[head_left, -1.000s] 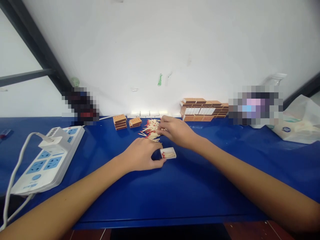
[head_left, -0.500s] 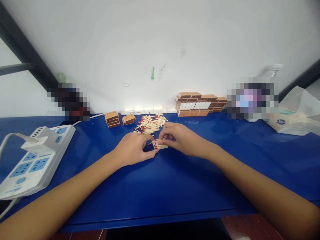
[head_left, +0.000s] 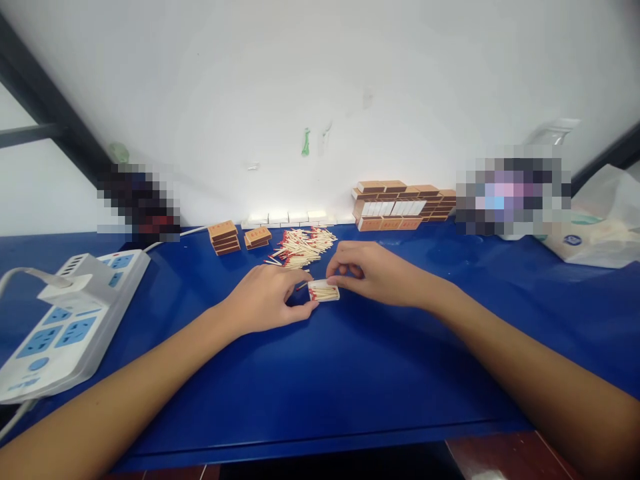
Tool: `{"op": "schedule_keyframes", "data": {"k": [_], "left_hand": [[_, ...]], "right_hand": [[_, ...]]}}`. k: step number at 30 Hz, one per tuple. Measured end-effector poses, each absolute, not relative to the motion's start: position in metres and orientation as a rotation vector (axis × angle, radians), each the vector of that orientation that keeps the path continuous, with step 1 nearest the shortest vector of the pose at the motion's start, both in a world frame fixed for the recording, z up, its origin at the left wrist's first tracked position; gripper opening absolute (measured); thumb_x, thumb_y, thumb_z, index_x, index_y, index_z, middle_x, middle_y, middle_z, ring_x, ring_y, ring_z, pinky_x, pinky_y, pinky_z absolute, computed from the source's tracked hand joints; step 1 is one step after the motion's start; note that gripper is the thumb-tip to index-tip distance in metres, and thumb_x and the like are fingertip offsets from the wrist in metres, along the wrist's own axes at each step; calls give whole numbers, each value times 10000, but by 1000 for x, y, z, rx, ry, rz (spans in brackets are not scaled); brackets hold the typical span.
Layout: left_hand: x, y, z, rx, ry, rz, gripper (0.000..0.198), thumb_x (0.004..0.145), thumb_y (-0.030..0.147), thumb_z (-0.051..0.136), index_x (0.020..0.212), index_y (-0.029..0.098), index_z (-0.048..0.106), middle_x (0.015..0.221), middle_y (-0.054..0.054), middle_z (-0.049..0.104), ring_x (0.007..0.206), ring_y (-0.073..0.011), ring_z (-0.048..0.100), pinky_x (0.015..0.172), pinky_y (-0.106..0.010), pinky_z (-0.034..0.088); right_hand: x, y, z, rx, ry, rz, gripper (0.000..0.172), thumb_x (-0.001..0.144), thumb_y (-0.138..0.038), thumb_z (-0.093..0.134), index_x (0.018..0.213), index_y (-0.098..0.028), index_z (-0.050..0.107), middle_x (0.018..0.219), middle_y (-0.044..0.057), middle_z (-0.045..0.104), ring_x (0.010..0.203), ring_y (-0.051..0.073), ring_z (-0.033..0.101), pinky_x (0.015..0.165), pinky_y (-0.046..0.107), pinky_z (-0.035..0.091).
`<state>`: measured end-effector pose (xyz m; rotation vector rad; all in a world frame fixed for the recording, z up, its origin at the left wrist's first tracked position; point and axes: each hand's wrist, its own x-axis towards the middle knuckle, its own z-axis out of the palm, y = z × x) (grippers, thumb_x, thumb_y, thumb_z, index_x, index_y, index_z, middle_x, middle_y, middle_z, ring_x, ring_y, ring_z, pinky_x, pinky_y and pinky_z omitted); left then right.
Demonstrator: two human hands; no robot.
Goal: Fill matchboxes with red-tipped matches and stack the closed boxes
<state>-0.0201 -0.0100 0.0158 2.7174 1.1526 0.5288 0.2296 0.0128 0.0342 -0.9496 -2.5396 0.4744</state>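
Note:
A small white matchbox tray [head_left: 324, 291] with red-tipped matches in it lies on the blue table. My left hand [head_left: 273, 297] grips the tray's left end between thumb and fingers. My right hand [head_left: 363, 270] is at the tray's upper right edge, thumb and index finger pinched together; what they hold, if anything, is too small to make out. Just behind the hands lies a loose pile of matches [head_left: 303, 248]. One or two stray matches are beside the tray, near my left fingers.
Brown matchboxes stand in a small stack [head_left: 224, 238], a lower stack [head_left: 257, 237] and a larger stack [head_left: 390, 207] by the wall. White trays [head_left: 289, 219] line the wall. A power strip [head_left: 75, 320] is left, a tissue pack [head_left: 590, 240] right.
My right hand has moved slightly right and up from over the tray, so more of the tray and its matches shows. My left hand still holds the tray.

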Motion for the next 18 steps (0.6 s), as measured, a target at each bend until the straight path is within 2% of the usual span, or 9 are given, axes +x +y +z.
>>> {"op": "schedule_keyframes", "data": {"k": [9, 18], "left_hand": [[-17, -15, 19, 2758, 1103, 466, 229, 886, 380, 675, 994, 184, 724, 621, 52, 606, 531, -109, 547, 542, -247, 358], [-18, -15, 17, 2793, 1107, 491, 236, 891, 395, 662, 987, 188, 722, 622, 41, 611, 524, -113, 549, 535, -246, 359]], "right_hand": [[220, 2, 30, -882, -2515, 526, 45, 938, -226, 671, 942, -181, 677, 873, 17, 596, 784, 140, 533, 719, 276, 404], [219, 0, 29, -936, -2556, 592, 69, 937, -237, 680, 902, -193, 719, 887, 21, 630, 749, 129, 557, 678, 266, 416]]}}
